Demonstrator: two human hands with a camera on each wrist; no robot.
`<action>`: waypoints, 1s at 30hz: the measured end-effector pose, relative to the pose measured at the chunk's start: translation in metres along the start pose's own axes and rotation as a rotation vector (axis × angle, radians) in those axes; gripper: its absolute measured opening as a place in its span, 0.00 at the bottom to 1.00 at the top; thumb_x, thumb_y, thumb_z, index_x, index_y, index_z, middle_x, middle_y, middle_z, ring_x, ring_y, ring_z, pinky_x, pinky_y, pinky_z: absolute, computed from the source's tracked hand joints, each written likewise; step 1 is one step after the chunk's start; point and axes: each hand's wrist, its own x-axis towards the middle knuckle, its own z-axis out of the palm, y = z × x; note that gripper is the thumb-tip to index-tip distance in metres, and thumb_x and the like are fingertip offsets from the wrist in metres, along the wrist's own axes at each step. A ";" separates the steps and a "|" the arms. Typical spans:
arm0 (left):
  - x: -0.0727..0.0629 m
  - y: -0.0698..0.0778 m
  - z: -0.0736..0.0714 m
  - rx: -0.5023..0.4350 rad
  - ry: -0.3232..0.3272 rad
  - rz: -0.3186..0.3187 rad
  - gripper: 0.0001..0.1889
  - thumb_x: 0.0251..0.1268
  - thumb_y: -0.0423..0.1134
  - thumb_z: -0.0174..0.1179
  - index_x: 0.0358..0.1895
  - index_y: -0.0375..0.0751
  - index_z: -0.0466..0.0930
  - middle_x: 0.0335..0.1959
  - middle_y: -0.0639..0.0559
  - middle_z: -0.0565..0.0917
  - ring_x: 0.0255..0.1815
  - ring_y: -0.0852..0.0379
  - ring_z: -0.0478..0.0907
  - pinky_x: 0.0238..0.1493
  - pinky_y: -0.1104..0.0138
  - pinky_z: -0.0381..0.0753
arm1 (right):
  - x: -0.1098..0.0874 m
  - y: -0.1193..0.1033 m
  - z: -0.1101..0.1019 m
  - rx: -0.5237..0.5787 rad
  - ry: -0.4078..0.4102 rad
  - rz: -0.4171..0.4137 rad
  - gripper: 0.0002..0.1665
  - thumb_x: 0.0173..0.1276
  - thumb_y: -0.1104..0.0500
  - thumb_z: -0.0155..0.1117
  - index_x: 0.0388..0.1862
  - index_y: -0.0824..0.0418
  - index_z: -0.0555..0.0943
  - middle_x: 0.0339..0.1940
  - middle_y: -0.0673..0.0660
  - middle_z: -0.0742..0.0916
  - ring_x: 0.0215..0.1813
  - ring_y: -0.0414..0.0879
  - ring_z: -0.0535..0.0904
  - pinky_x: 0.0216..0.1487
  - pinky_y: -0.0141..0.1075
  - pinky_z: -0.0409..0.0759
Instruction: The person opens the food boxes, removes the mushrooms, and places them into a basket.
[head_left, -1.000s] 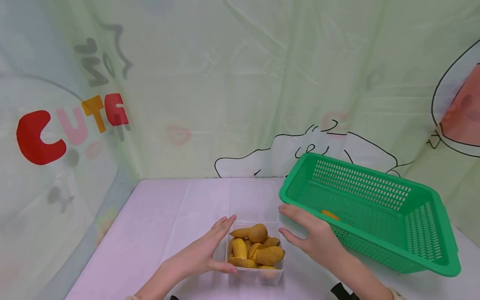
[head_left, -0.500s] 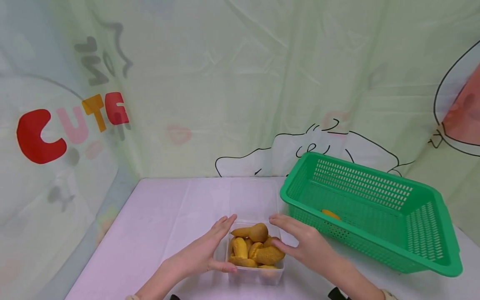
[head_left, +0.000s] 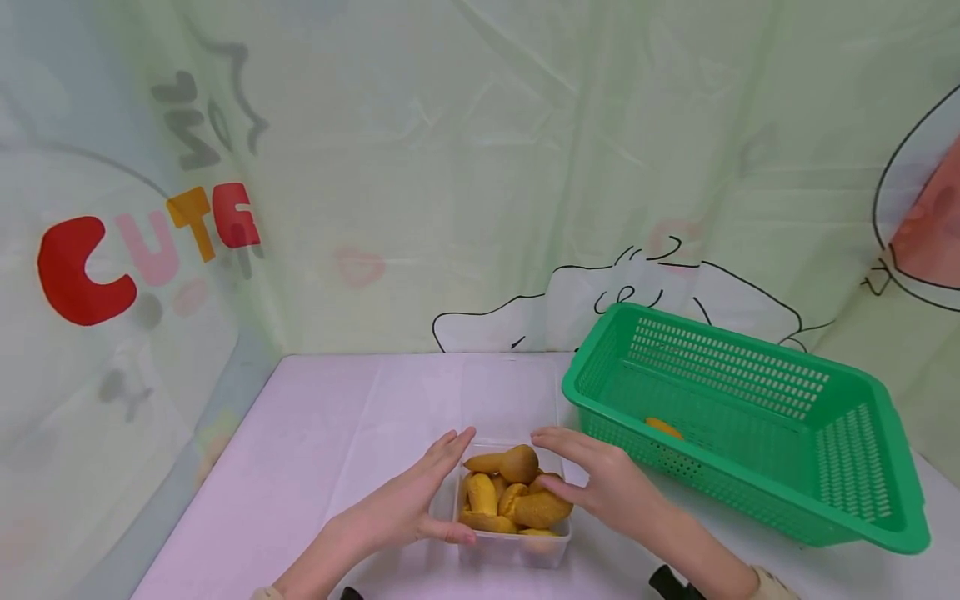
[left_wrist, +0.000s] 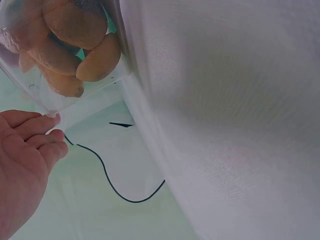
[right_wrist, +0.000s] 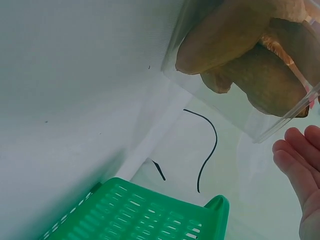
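A clear plastic box (head_left: 517, 548) stands near the table's front, filled with several yellow-brown vegetable-like pieces (head_left: 543, 510). Some are gourd-shaped; one lies across the top at the back. My left hand (head_left: 420, 504) is beside the box's left side, fingers extended and thumb apart. In the left wrist view, the fingertips of that hand (left_wrist: 25, 155) are at a box corner; contact is unclear. My right hand (head_left: 607, 487) is at the right side, its thumb over the right rim. The right wrist view shows the right hand's fingers (right_wrist: 295, 155) extended just off the box rim.
A green perforated basket (head_left: 682, 468) stands to the right, with one orange-yellow piece (head_left: 664, 428) inside. A faint transparent sheet or lid (head_left: 510, 404) lies behind the box. Printed curtains (head_left: 390, 167) hang along the table's back and left.
My right hand has moved left and slightly down, from beside the basket to the box's right rim. The left hand, box and basket have stayed in place.
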 end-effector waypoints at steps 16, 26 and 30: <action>0.002 0.000 0.001 0.005 -0.008 0.006 0.57 0.46 0.63 0.63 0.74 0.59 0.33 0.74 0.57 0.40 0.73 0.54 0.38 0.63 0.48 0.56 | 0.012 0.003 0.005 0.008 -0.149 0.068 0.20 0.47 0.64 0.75 0.42 0.63 0.83 0.42 0.55 0.85 0.45 0.50 0.82 0.41 0.38 0.80; 0.002 0.001 0.001 -0.002 -0.023 -0.015 0.57 0.45 0.63 0.63 0.73 0.61 0.32 0.74 0.56 0.40 0.73 0.56 0.38 0.63 0.49 0.57 | 0.016 0.005 0.011 -0.004 -0.220 0.098 0.21 0.47 0.64 0.75 0.43 0.64 0.83 0.40 0.55 0.86 0.43 0.48 0.82 0.41 0.36 0.80; 0.002 0.000 0.000 0.008 -0.012 -0.002 0.57 0.44 0.65 0.62 0.73 0.60 0.32 0.74 0.57 0.40 0.73 0.55 0.37 0.63 0.49 0.57 | 0.018 0.005 0.012 -0.011 -0.230 0.078 0.22 0.47 0.64 0.75 0.43 0.63 0.83 0.41 0.55 0.86 0.43 0.48 0.82 0.41 0.36 0.80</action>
